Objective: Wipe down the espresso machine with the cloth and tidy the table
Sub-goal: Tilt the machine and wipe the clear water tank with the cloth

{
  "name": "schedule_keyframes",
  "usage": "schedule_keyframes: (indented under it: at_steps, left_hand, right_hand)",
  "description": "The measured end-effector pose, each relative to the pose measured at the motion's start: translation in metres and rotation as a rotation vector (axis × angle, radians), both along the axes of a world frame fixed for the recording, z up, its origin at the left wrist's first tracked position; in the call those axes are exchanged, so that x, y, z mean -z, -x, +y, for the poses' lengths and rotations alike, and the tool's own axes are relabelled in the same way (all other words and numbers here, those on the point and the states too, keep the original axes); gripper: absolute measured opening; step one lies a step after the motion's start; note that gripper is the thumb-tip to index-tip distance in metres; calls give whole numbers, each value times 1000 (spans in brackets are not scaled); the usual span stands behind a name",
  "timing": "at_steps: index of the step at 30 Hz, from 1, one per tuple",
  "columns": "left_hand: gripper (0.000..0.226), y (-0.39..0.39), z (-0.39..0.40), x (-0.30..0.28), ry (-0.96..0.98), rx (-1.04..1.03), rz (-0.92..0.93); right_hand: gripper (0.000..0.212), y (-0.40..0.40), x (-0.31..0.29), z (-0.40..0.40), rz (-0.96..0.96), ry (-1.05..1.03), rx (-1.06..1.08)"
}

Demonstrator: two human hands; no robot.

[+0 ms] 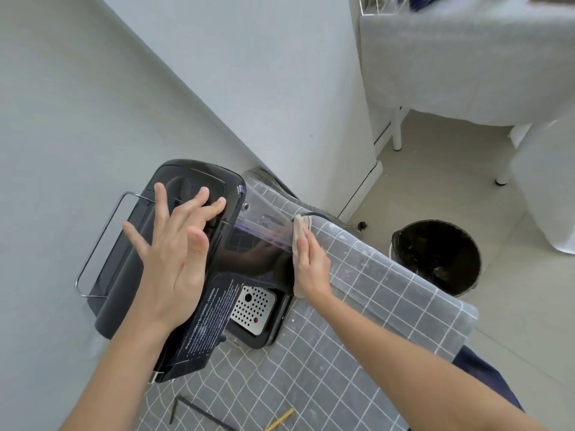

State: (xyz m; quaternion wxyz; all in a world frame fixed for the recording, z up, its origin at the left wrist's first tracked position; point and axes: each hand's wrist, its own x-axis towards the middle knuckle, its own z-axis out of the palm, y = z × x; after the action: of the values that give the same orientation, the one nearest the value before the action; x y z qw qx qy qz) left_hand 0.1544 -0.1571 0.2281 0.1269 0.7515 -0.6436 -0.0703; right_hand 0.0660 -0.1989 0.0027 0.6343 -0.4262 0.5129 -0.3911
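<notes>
A glossy black espresso machine (124, 265) stands on a table covered with a grey checked cloth (357, 306), close to the wall. My left hand (174, 253) lies flat on the machine's top, fingers spread, holding nothing. My right hand (311, 265) presses a small beige cloth (299, 228) against the machine's right side, beside the clear water tank (264, 219). The perforated metal drip tray (252, 306) shows below, between my hands.
A black power cord (323, 215) runs off the table's far edge. A yellow stick (280, 419) and a thin black strip (199, 412) lie near the front. On the floor to the right stands a black-lined bin (435, 256). Another white-draped table (466, 57) is beyond.
</notes>
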Motion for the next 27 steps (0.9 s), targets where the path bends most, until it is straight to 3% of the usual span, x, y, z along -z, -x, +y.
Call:
schedule_keyframes:
  at_steps: [6,13,17,19,21,24,27]
  left_hand:
    - [85,-1,0,-1,16,-6,-36]
    - [87,-6,1,1,70,-17,1]
    - [88,-7,5,-3,209,-32,79]
    - [74,-10,9,-10,318,-108,173]
    - [48,-25,15,-18,429,-223,222]
    - [32,-71,24,-26,560,-358,159]
    - [29,-117,30,-28,458,-486,78]
  right_hand:
    - [29,35,-12,27,145,-17,-104]
    - [39,84,-25,55,287,-79,-277]
    - [34,116,-26,70,611,-96,-507]
    - [22,129,-39,69,812,-58,-698]
    - [27,135,-64,62,918,-5,-772]
    - [28,124,-122,53,822,199,-701]
    - [19,95,-186,47,513,289,-590]
